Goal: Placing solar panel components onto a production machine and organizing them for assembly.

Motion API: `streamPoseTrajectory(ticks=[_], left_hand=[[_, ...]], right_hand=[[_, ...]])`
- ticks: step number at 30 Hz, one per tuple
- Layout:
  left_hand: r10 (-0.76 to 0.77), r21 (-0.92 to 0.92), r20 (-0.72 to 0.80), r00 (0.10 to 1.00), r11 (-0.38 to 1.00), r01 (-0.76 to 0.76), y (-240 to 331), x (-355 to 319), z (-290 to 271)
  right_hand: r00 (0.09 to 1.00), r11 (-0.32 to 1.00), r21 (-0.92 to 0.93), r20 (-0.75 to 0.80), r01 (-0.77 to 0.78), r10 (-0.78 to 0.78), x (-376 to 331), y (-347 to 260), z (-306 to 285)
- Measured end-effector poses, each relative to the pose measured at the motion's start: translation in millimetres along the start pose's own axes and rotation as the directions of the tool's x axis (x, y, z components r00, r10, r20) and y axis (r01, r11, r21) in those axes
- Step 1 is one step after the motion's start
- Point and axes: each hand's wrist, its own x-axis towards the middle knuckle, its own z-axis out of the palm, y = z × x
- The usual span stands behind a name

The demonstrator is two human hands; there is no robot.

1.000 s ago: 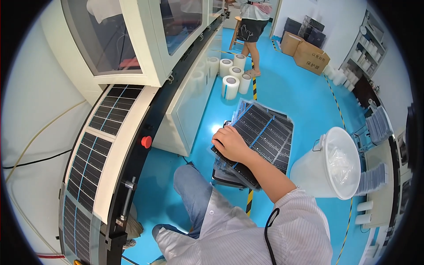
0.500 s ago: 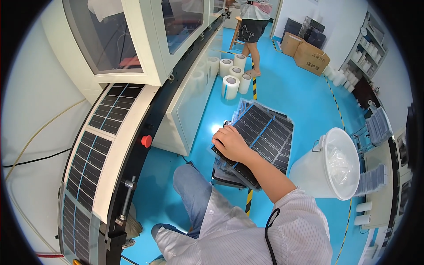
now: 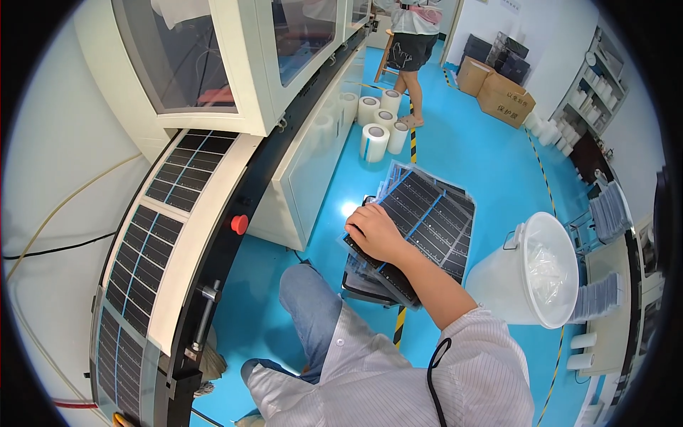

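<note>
My right hand lies at the left edge of a stack of dark gridded panel sheets with blue stripes. Its fingers curl over the top sheet's edge, and their undersides are hidden. Some sheets below are skewed, with clear film edges showing. At the bottom left, an orange-yellow tip, apparently part of my left hand, shows beside the machine's belt; the rest is cut off by the picture's edge. Similar gridded panels lie in a row on the pale belt, the nearest one beneath a clear plate.
A red button and metal handle sit on the machine's side. White film rolls stand on the floor ahead, near a person. A white bucket holds clear plastic, right of the stack. Cardboard boxes stand farther back.
The whole view has shifted slightly. My right hand keeps its place on the stack, and a little more of the orange-yellow tip shows at the bottom left.
</note>
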Motion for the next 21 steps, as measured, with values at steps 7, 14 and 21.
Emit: streamPoseTrajectory(ticks=[7, 14, 21], left_hand=[[0.123, 0.1, 0.024, 0.992, 0.987, -0.125, -117.5, 46.3, 27.6], [0.069, 0.053, 0.044, 0.997, 0.996, -0.072, -110.0, 46.3, 32.6], [0.097, 0.094, -0.016, 0.995, 0.991, -0.095, -110.6, 31.1, 22.1]], right_hand=[[1.0, 1.0, 0.015, 0.013, 0.01, -0.01, 2.3, -2.7, -0.9], [0.999, 1.0, 0.002, -0.016, 0.029, -0.029, -0.9, 0.7, -1.8], [0.999, 0.998, 0.045, -0.02, 0.045, -0.044, 5.8, -5.5, -0.2]])
